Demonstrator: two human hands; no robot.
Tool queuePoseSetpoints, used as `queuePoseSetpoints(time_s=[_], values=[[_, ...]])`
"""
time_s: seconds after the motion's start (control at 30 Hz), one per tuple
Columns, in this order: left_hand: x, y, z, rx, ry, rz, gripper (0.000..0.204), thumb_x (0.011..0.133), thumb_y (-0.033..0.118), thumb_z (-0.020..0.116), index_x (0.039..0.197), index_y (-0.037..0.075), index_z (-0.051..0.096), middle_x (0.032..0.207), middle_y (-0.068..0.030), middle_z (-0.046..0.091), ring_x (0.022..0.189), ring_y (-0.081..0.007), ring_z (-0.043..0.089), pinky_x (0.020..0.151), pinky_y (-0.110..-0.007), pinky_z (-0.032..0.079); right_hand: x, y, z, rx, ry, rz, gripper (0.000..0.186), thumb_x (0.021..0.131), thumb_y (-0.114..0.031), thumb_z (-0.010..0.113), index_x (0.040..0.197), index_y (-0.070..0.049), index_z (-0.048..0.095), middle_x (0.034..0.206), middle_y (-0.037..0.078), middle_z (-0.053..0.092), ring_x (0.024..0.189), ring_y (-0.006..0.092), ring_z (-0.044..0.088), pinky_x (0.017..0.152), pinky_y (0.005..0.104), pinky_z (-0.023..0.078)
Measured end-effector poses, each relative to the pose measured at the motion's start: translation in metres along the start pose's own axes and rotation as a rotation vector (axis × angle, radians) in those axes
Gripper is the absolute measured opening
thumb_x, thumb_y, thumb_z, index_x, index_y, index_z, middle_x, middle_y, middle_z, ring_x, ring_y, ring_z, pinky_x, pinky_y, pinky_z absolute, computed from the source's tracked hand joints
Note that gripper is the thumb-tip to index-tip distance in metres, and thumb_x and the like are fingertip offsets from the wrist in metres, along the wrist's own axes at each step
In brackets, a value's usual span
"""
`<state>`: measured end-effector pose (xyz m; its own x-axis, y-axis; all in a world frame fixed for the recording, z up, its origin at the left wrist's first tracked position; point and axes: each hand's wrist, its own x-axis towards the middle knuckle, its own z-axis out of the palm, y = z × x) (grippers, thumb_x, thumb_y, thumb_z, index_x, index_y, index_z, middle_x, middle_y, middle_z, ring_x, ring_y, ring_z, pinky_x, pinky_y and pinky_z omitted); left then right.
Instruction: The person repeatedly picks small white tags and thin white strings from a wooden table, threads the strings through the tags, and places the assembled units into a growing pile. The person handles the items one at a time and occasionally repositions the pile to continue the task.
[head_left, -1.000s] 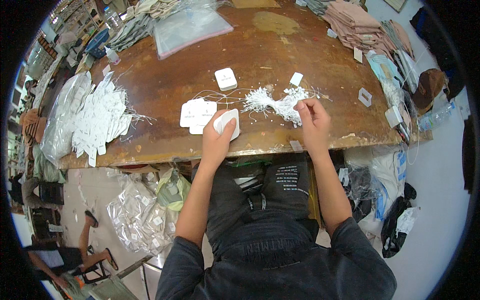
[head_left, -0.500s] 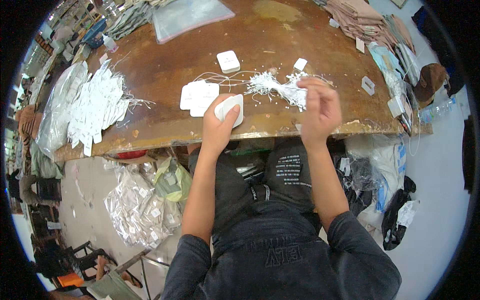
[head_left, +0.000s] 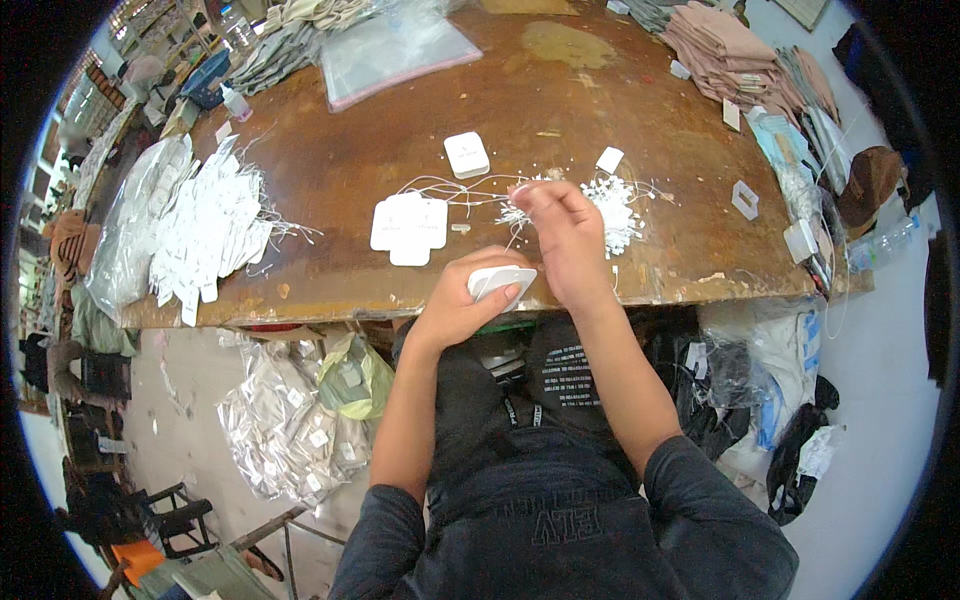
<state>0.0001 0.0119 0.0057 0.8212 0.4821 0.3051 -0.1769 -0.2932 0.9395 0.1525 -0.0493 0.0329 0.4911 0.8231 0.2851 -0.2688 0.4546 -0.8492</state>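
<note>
My left hand (head_left: 460,303) is closed around a small stack of white square hang tags (head_left: 500,281) at the table's front edge. Just right of it, my right hand (head_left: 570,238) is raised with thumb and fingertips pinched on a thin white string (head_left: 516,233) that runs down toward the held tags. Beneath and behind the right hand lies a bundle of white tag strings (head_left: 615,213), partly hidden by it. Several white tags (head_left: 409,228) lie overlapping on the table to the left, and a neat tag stack (head_left: 466,155) sits farther back.
At the left lies a heap of strung white tags (head_left: 205,225) beside clear plastic (head_left: 130,230). Clear bags (head_left: 400,60) lie at the back of the wooden table (head_left: 340,150). Folded pink cloth (head_left: 715,45) is at the back right, a plastic bottle (head_left: 885,243) at the right edge.
My right hand has moved left from the string bundle toward my left hand. My left hand, still holding the tags, has come slightly right and nearer to me. The view has shifted a little.
</note>
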Motion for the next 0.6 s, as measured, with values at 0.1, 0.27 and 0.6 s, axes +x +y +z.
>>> queuePoseSetpoints(time_s=[0.1, 0.27, 0.6], values=[[-0.002, -0.002, 0.000, -0.073, 0.101, -0.145, 0.025, 0.085, 0.014, 0.065, 0.104, -0.003, 0.065, 0.104, -0.0084, 0.064, 0.089, -0.0170, 0.059, 0.080, -0.029, 0.048, 0.016, -0.006, -0.010, 0.377, 0.131, -0.049, 0.007, 0.098, -0.011, 0.052, 0.099, -0.005, 0.054, 0.087, 0.008, 0.061, 0.070, 0.0182, 0.060, 0.066, 0.0312, 0.050], [-0.001, -0.016, -0.002, -0.103, 0.300, -0.059, 0.030, 0.088, 0.013, 0.061, 0.113, -0.003, 0.058, 0.103, -0.0072, 0.063, 0.091, -0.0155, 0.060, 0.078, -0.030, 0.053, 0.030, -0.010, -0.020, 0.299, 0.210, -0.044, 0.009, 0.098, -0.013, 0.054, 0.093, -0.006, 0.053, 0.079, 0.004, 0.057, 0.062, 0.0096, 0.050, 0.053, 0.0236, 0.039], [0.006, -0.014, 0.007, -0.205, 0.717, -0.175, 0.026, 0.089, 0.011, 0.069, 0.110, 0.000, 0.059, 0.099, -0.0031, 0.063, 0.090, -0.0082, 0.057, 0.078, -0.024, 0.048, -0.002, 0.033, 0.013, -0.475, -0.082, 0.064, 0.007, 0.089, -0.006, 0.065, 0.091, 0.000, 0.062, 0.083, 0.000, 0.062, 0.072, 0.0041, 0.054, 0.063, 0.0204, 0.045]])
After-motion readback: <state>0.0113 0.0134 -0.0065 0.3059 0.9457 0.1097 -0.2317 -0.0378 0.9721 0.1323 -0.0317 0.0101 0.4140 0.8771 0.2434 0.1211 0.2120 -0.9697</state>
